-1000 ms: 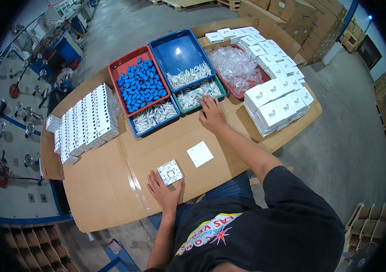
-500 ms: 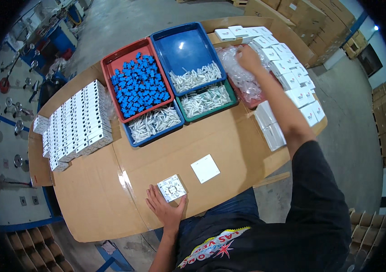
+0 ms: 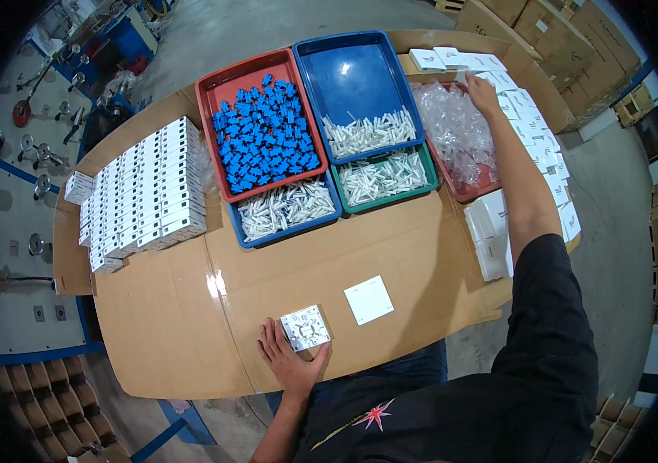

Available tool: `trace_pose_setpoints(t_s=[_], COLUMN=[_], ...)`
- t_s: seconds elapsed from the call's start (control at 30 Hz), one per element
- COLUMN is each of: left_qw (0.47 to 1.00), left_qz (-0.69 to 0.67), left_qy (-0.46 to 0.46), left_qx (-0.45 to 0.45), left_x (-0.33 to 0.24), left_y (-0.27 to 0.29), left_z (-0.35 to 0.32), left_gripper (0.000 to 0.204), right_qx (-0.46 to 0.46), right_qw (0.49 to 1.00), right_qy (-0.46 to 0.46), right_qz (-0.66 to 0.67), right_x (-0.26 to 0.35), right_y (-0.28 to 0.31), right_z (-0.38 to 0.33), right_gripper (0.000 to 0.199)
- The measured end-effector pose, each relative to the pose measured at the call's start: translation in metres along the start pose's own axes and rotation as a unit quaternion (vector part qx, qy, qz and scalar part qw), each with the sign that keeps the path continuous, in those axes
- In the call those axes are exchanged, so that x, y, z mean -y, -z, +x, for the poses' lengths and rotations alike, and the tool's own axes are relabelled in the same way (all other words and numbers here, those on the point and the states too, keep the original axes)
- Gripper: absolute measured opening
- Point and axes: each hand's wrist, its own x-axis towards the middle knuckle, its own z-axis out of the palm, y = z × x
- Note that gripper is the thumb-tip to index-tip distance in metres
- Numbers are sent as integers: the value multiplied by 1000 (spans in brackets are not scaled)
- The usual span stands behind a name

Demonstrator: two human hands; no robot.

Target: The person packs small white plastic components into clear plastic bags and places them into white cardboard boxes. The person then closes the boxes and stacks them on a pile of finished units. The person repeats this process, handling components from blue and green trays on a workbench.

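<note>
Near the front of the cardboard-covered table, my left hand (image 3: 292,364) rests against a square white electrical unit (image 3: 305,328). Its fingers lie along the left side and the thumb touches the lower right corner. Metallic parts and fittings show inside the unit's upward face. To its right lies a flat white square plate (image 3: 369,300), apart from both hands. My right arm stretches to the far right, where my right hand (image 3: 483,96) is over the back edge of a red tray (image 3: 477,190) with clear plastic bags. Its fingers are bent beside the white boxes; what they pinch, if anything, is hidden.
A red tray (image 3: 204,96) holds blue pieces. Blue (image 3: 352,65), green (image 3: 390,202) and another blue tray (image 3: 255,242) contain white pieces. White boxes are stacked left (image 3: 143,189) and right (image 3: 526,116); clear-covered white packs (image 3: 489,231) lie near my right arm.
My right hand has moved from the plastic bags to the back edge of the red tray, by the white boxes. My left hand stays at the unit. The whole view has shifted slightly.
</note>
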Motion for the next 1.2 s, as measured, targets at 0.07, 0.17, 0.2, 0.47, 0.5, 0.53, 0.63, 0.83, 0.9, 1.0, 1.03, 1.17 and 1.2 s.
trace_pose_setpoints(t_s=[0.07,0.17,0.2,0.47,0.5,0.53,0.63,0.83,0.9,1.0,1.03,1.17,1.2], left_qw=[1000,998,995,884,837,834,773,777,761,730,718,721,718], left_qz=[-18,-64,-84,-445,-534,-546,-626,-622,-642,-675,-681,-672,-675], left_qy=[0,-5,-15,78,99,64,12,85,93,72,74,74,74], left_qx=[2,-21,-46,-116,-72,-41,103,51,1,-83,-120,-153,-155], left_x=[-5,2,12,-22,-35,-54,-98,-108,-106,-116,-119,-117,-118], left_y=[3,3,-4,27,34,39,56,56,54,52,53,62,62], left_z=[1,-2,-4,23,30,38,54,45,34,26,26,26,26], left_gripper=[119,109,103,34,30,30,33,18,16,17,18,20,20], right_qx=[-90,-17,1,189,232,239,299,332,329,298,285,307,329], right_qw=[993,946,932,880,846,832,807,734,727,756,761,720,695], right_qy=[28,-6,-4,126,94,93,97,63,49,17,-5,-49,-52], right_qz=[67,324,364,417,471,491,499,590,601,583,583,620,638], right_x=[-1,28,53,172,190,203,223,244,245,247,247,259,267], right_y=[25,67,85,162,158,151,129,93,86,85,84,90,93], right_z=[-2,-36,-58,-287,-324,-358,-435,-501,-507,-507,-506,-517,-524], right_gripper=[61,51,33,21,23,24,28,31,32,31,31,28,27])
